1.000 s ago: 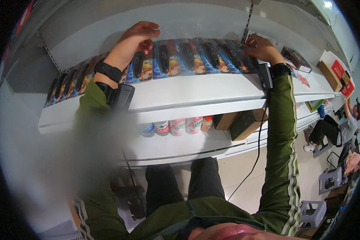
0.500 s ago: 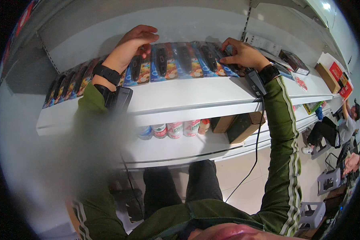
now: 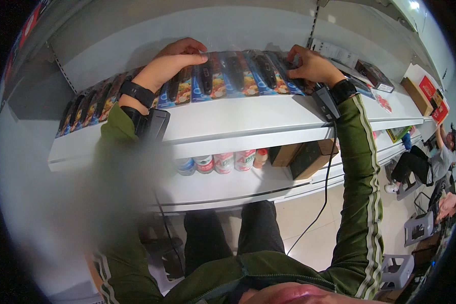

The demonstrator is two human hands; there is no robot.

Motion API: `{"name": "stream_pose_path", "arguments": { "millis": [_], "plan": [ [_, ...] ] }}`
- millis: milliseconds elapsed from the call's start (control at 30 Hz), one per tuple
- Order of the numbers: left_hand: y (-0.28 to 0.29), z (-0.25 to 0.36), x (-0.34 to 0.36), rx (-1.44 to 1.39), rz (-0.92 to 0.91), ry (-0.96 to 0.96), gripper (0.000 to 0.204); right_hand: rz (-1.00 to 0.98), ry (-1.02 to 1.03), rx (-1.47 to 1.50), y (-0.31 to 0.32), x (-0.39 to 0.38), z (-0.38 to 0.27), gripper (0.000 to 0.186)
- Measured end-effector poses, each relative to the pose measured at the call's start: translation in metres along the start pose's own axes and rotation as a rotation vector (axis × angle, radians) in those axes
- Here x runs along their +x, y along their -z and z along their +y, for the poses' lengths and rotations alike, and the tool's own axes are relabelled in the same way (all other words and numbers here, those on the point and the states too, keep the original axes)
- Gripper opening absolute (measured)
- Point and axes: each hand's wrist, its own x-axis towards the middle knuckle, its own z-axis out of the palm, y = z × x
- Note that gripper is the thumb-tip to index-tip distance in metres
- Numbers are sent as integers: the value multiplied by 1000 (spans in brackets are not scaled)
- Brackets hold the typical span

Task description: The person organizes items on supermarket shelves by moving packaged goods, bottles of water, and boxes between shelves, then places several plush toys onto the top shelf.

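Observation:
A row of flat carded packs, each with a long dark item on a blue and food-printed card, lines the white shelf. My left hand is at the back of the row, thumb and forefinger stretched out and apart. Its thumb tip reaches the top of one carded pack; whether the two touch I cannot tell. At the row's right end, my right hand has its fingers and thumb curled round the edge of the last carded pack. Part of that pack is hidden by the hand.
Right of the row lie a dark box and a red and tan carton. On the lower shelf stand several bottles and brown boxes. Black cables hang from my wrists. At far right a person sits near grey stools.
My left hand has come down and to the right, its thumb now at the top of a pack. The right hand stays at the end pack, with little movement.

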Motion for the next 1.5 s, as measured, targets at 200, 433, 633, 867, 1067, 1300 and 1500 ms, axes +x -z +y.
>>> {"name": "stream_pose_path", "arguments": {
  "millis": [200,433,633,867,1067,1300,1500],
  "plan": [
    [1,11,-9,39,-32,36,40,-32,-47,32,2,-2,-9,43],
    [-3,12,-6,59,-56,56,40,8,48,-63,-2,3,6,42],
    [0,10,-6,69,-103,64,40,27,77,-72,-2,2,3,44],
    [0,7,-4,63,-114,74,42,8,38,-56,-3,4,8,45],
    [4,10,-15,75,-89,80,42,73,12,-53,-2,16,12,37],
    [-5,13,2,71,-117,29,40,513,-62,-246,73,9,162,36],
    [-2,14,-11,32,-88,80,37,-9,-295,-156,37,14,105,53]
  ]
}}
